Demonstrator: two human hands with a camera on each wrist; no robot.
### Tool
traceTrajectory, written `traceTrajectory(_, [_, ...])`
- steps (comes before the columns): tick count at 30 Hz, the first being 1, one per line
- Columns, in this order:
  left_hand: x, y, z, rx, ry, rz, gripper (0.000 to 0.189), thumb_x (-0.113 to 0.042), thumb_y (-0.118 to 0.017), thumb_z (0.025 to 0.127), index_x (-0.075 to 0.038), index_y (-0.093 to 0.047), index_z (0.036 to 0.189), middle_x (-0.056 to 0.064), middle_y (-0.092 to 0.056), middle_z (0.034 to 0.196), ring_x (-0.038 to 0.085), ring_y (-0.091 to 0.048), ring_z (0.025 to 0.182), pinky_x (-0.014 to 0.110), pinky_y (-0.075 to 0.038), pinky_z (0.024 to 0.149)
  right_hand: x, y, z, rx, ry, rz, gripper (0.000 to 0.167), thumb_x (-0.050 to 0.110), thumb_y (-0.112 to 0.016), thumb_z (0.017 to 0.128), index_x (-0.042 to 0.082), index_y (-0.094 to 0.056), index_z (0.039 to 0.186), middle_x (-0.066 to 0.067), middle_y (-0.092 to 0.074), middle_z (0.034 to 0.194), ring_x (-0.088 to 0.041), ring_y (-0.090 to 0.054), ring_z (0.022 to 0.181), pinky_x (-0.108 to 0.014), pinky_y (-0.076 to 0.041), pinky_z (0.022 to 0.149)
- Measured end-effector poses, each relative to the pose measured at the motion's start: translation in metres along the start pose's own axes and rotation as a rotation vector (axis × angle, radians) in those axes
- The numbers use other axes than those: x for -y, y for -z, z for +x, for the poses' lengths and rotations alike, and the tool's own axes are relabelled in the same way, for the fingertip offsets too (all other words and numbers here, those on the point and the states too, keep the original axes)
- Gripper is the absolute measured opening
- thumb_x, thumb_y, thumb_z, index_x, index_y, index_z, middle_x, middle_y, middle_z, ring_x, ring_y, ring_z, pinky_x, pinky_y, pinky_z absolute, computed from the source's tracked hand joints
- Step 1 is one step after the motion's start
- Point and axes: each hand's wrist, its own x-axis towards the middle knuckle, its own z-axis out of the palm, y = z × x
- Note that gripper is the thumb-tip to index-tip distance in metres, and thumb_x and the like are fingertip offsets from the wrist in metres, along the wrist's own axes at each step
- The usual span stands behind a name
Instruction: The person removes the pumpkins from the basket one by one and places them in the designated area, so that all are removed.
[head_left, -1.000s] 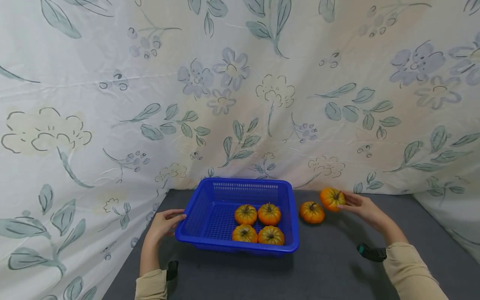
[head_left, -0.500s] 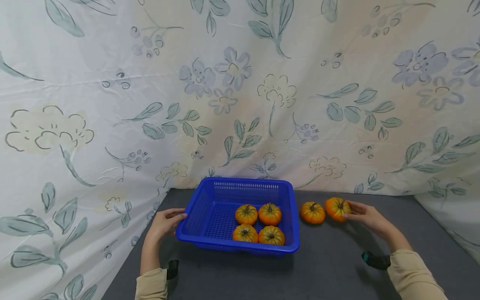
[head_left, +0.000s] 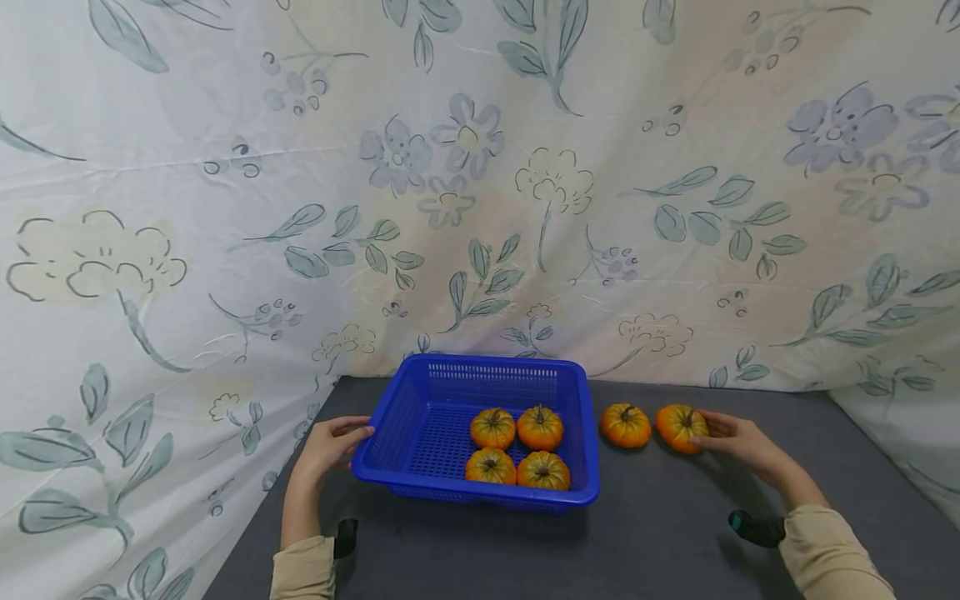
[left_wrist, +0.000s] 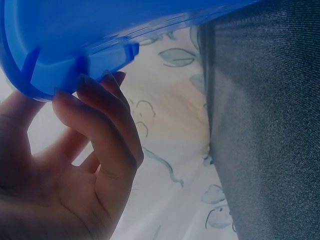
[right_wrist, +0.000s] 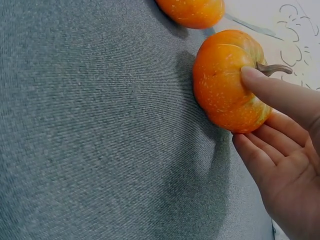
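In the head view a blue plastic basket (head_left: 438, 437) holds several orange pumpkins (head_left: 540, 428) in its right half. My left hand (head_left: 327, 450) grips the basket's left rim, fingers curled under the edge, as the left wrist view shows on the blue rim (left_wrist: 75, 75). Right of the basket, my right hand (head_left: 742, 440) holds a small orange pumpkin (head_left: 677, 428) low at the table, thumb beside its stem (right_wrist: 274, 69) and fingers beneath. Whether it fully rests there, I cannot tell. Another pumpkin (head_left: 625, 426) sits between that one and the basket.
The dark grey tabletop (head_left: 637, 542) stretches in front of the basket and to the right. A white cloth with a floral print (head_left: 480, 208) hangs behind and along both sides. Tan sleeves (head_left: 832, 550) and dark wrist straps cover my forearms.
My right hand has lowered its pumpkin to the table and shifted it slightly right, away from the neighbouring pumpkin. The left hand and basket have stayed put.
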Motion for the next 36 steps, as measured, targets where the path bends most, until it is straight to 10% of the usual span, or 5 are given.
traceTrajectory(36, [-0.0010,-0.0015,0.0001,0.002,0.003,-0.023,0.047,-0.030,-0.067,0.092,-0.001,-0.061,0.129,0.020,-0.070,0.115,0.016,-0.068,0.083,0.040,-0.059,0.069,-0.0052,-0.0069,0.0069,-0.064,-0.060,0.027,0.100,0.058,-0.052,0.094,-0.009,-0.006,0.152,-0.036,-0.013,0.155,-0.055,-0.015,0.142,-0.067,-0.022,0.111])
